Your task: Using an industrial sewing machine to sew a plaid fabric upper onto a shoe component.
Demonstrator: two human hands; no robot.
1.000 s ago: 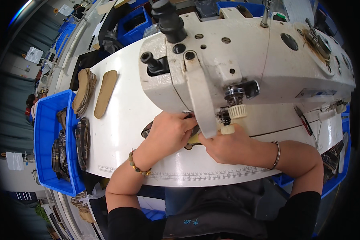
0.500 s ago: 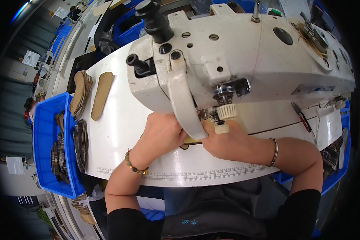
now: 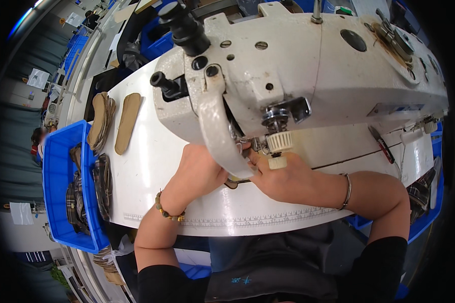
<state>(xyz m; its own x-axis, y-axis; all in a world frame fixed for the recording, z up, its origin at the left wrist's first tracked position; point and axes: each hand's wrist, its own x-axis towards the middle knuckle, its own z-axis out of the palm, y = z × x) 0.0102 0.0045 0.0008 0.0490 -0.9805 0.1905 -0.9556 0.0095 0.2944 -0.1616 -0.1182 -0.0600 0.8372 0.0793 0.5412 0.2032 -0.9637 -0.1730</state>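
Note:
A white sewing machine (image 3: 258,76) stands over the table, and both hands work close together beneath its head. My left hand (image 3: 199,169) is closed at the near left of the needle area, its fingertips partly hidden by the curved white thread-lever guard (image 3: 220,136). My right hand (image 3: 285,182) is closed on the other side, below the cream tension knob (image 3: 279,141). Between them shows the edge of a small tan, dark-edged fabric piece (image 3: 231,185), which both hands hold; most of it is covered. The needle itself is hidden.
Tan sole-shaped pieces (image 3: 101,123) lie stacked at the left, with a single one (image 3: 128,123) beside them. A blue bin (image 3: 60,177) holds plaid pieces at the left edge. Small red-and-black snips (image 3: 381,145) lie right of the machine. A ruler strip (image 3: 237,222) runs along the near edge.
The machine appears slightly further left in view. My hands remain beneath its head, with small finger movements, and the fabric piece's visible edge has shifted slightly left.

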